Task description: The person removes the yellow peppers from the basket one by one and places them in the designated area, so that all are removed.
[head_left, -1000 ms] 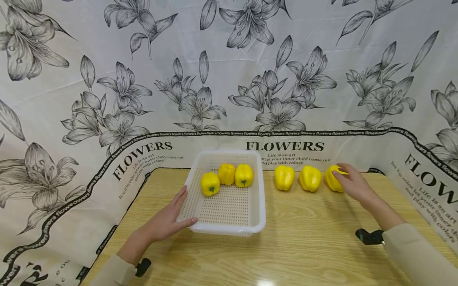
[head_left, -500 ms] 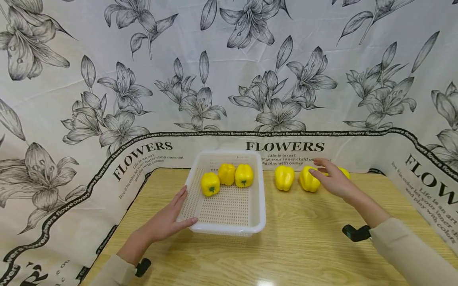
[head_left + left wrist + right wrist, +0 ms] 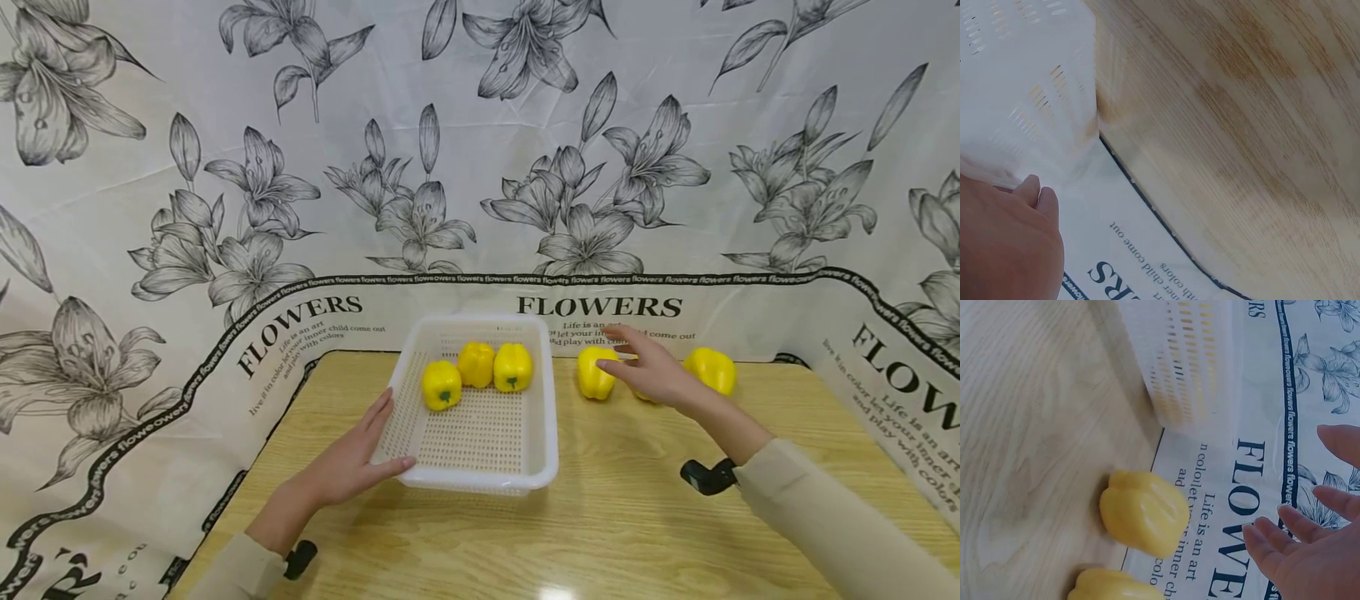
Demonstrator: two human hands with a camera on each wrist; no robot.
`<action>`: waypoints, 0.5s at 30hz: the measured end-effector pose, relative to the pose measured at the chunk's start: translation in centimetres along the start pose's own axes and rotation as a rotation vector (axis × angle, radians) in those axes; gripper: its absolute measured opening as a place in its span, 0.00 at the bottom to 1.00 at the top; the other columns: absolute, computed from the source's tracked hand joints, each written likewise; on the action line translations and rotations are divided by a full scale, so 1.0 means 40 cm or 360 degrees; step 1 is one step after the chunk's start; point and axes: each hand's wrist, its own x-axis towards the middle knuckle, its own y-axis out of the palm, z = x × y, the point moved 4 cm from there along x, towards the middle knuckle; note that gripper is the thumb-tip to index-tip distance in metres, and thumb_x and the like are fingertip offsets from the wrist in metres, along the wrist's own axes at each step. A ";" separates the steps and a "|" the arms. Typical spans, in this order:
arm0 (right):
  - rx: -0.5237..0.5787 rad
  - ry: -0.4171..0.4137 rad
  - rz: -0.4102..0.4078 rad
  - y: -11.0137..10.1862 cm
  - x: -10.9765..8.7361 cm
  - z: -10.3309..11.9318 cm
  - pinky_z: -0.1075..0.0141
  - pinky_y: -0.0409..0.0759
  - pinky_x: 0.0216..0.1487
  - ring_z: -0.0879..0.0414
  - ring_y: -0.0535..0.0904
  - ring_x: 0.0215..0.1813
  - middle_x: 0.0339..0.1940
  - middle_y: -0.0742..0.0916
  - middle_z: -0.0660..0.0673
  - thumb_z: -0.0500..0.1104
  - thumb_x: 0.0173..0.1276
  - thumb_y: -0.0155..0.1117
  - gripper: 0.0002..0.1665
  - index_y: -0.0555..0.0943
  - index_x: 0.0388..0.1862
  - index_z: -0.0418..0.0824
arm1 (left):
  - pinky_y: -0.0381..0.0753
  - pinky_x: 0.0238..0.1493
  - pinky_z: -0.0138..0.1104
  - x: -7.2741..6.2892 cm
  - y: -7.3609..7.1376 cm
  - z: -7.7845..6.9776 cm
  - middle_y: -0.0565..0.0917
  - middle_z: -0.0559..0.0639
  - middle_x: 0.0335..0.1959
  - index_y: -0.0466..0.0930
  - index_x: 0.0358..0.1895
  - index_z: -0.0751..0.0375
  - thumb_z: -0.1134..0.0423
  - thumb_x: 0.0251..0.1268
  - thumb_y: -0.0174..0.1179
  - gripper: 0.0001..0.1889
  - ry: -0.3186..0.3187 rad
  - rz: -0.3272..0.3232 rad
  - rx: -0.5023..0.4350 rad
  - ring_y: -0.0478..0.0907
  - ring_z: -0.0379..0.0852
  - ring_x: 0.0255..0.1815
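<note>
My left hand (image 3: 347, 462) rests against the near left corner of a white plastic basket (image 3: 550, 425), its thumb along the near rim and its fingers on the left side. Inside the basket sit three yellow bell peppers, a left one (image 3: 441, 386), a middle one (image 3: 476, 364) and a right one (image 3: 513, 367). Fingers spread and holding nothing, my right hand (image 3: 651, 369) hovers by the nearest loose bell pepper (image 3: 592, 374). In the head view it mostly hides a second one, whose top shows in the right wrist view as a yellow bell pepper (image 3: 1113, 586).
A third loose bell pepper (image 3: 712, 372) lies farther right in the row along the back. The pale wooden table (image 3: 600, 517) ends at a hanging white cloth (image 3: 450, 50) printed with flowers and lettering.
My right hand has moved left along the row, from the rightmost loose pepper past the middle one to the one nearest the basket. The left hand, basket and peppers stay in place.
</note>
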 end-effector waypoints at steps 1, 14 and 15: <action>0.0002 -0.0016 0.0006 0.005 0.005 0.007 0.34 0.65 0.72 0.28 0.61 0.76 0.79 0.63 0.28 0.48 0.79 0.60 0.41 0.56 0.81 0.33 | 0.60 0.77 0.55 0.000 -0.001 0.000 0.36 0.49 0.86 0.38 0.84 0.60 0.27 0.68 0.53 0.57 -0.0001 0.0000 0.0001 0.51 0.59 0.82; -0.0038 -0.0309 0.0120 0.069 0.085 0.105 0.37 0.69 0.72 0.31 0.66 0.74 0.77 0.68 0.32 0.38 0.73 0.66 0.40 0.62 0.79 0.34 | 0.60 0.77 0.55 0.001 -0.003 -0.003 0.36 0.50 0.86 0.39 0.84 0.62 0.27 0.68 0.53 0.57 -0.0006 0.0005 0.0018 0.51 0.59 0.82; -0.0042 -0.0337 0.0139 0.075 0.095 0.114 0.38 0.70 0.71 0.32 0.67 0.73 0.77 0.68 0.32 0.37 0.72 0.66 0.40 0.62 0.79 0.34 | 0.60 0.77 0.55 0.001 -0.003 -0.004 0.36 0.50 0.86 0.39 0.84 0.62 0.27 0.68 0.52 0.57 -0.0008 0.0007 0.0020 0.51 0.60 0.82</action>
